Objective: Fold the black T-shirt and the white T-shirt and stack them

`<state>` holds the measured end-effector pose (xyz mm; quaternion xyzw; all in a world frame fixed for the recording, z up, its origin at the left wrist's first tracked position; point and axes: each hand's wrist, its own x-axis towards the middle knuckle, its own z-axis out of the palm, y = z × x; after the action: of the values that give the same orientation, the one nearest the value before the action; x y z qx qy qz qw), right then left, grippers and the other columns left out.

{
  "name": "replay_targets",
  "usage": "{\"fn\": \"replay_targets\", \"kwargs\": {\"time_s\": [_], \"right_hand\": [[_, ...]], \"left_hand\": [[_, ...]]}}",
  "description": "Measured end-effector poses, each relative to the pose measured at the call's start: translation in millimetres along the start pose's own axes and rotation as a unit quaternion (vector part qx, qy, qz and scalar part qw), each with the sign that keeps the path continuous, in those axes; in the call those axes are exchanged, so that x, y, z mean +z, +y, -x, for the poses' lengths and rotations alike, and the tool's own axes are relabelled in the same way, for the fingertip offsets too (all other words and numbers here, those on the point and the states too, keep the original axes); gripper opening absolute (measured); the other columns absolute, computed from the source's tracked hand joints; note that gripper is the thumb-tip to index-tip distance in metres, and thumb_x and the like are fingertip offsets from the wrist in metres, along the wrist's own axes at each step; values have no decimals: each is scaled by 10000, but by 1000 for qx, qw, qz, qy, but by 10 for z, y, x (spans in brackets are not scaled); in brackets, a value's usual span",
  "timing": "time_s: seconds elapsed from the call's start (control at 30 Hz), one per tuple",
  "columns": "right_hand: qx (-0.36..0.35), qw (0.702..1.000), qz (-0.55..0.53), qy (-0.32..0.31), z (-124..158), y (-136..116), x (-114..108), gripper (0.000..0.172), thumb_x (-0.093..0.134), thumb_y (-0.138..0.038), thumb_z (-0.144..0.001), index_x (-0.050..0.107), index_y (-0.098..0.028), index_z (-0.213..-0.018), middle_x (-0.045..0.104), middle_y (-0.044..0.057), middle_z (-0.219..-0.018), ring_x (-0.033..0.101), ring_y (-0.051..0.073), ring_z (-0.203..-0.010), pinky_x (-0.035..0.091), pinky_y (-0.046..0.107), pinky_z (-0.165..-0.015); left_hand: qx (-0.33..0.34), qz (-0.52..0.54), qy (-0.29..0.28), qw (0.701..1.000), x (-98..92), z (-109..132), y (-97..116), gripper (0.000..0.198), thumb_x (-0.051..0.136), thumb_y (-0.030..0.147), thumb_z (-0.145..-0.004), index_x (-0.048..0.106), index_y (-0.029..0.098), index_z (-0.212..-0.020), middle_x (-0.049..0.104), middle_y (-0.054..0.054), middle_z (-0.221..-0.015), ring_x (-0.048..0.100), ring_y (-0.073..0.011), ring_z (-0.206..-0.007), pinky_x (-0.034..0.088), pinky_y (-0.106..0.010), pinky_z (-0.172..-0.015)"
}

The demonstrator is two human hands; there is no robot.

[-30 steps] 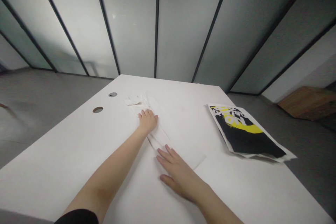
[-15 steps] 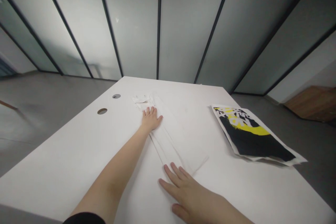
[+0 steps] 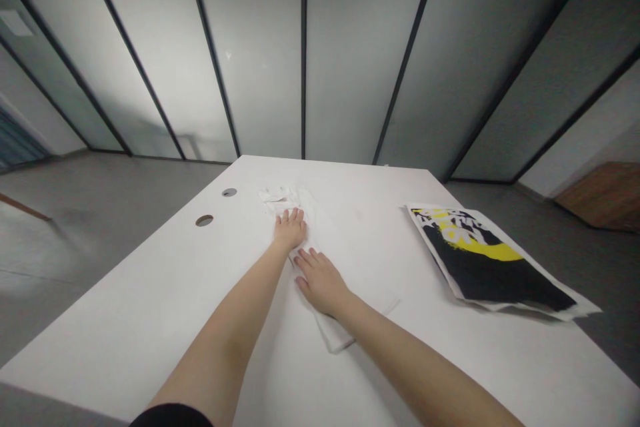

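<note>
At the far left of the white table point(image 3: 150, 293) we see two round cable holes point(image 3: 204, 220) near the edge. Right of them, our left hand point(image 3: 290, 230) lies palm down on the far end of a folded white cloth point(image 3: 327, 240), its fingers straight and held close together, pressing the fabric flat. The cloth sits near the middle of the table as a long narrow strip, running from its crumpled far end by the left fingertips back toward us, with a wider layer showing along its right side.

Our right hand point(image 3: 320, 280) rests just beside the left wrist, also palm down on the strip, with the fingers slightly fanned and angled up and to the left. Neither hand pinches anything. The near end of the strip pokes out below the right forearm.

Well apart to the right lies another folded white cloth with a black-and-yellow print point(image 3: 490, 260), reaching the table's right edge. Beyond it, on the floor, stands a wooden box point(image 3: 600, 197).
</note>
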<state>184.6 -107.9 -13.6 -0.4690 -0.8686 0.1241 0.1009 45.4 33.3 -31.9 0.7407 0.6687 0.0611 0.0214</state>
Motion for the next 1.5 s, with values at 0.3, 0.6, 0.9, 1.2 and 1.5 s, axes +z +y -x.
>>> {"fn": "replay_targets", "kwargs": {"time_s": [0.3, 0.6, 0.9, 1.2, 1.5], "right_hand": [[-38, 998, -10, -39, 722, 29, 82, 710, 443, -503, -1073, 318, -150, -1676, 163, 138, -1756, 122, 373, -1630, 119, 586, -1320], [-65, 989, -129, -34, 1049, 229, -178, 638, 384, -467, -1107, 260, -260, -1698, 210, 86, -1755, 218, 272, -1622, 250, 527, -1307], [64, 998, 0, -25, 1074, 564, -2, 704, 518, -481, -1055, 342, -192, -1672, 143, 170, -1751, 65, 408, -1623, 169, 666, -1286], [-7, 999, -30, -23, 1035, 38, -22, 679, 565, -438, -1044, 335, -314, -1671, 58, 77, -1779, -43, 425, -1622, 81, 719, -1275], [-261, 946, -161, -105, 1090, -184, -309, 451, 444, -370, -1096, 546, -304, -1531, 580, 26, -1570, 464, 198, -1496, 305, 383, -1260]], "left_hand": [[-19, -5, 10, 1000, 13, -12, 43, 697, 284, 453, -1041, 326, 151, -1668, 258, -131, -1750, 216, -375, -1610, 194, -598, -1282], [-33, -10, 2, 999, 8, -15, 57, 751, 290, 494, -1026, 295, 114, -1674, 238, -170, -1749, 196, -380, -1616, 189, -589, -1281], [-2, -31, -11, 999, 12, -113, 7, 741, 280, 471, -1033, 285, 103, -1676, 237, -168, -1749, 199, -364, -1619, 187, -579, -1286], [27, -37, -21, 999, -57, -196, -15, 691, 331, 444, -1037, 305, 185, -1677, 268, -138, -1746, 210, -322, -1622, 190, -540, -1290], [30, -41, -11, 999, -105, -169, -9, 665, 354, 413, -1030, 359, 165, -1647, 295, -153, -1735, 251, -328, -1604, 213, -540, -1275]]}}
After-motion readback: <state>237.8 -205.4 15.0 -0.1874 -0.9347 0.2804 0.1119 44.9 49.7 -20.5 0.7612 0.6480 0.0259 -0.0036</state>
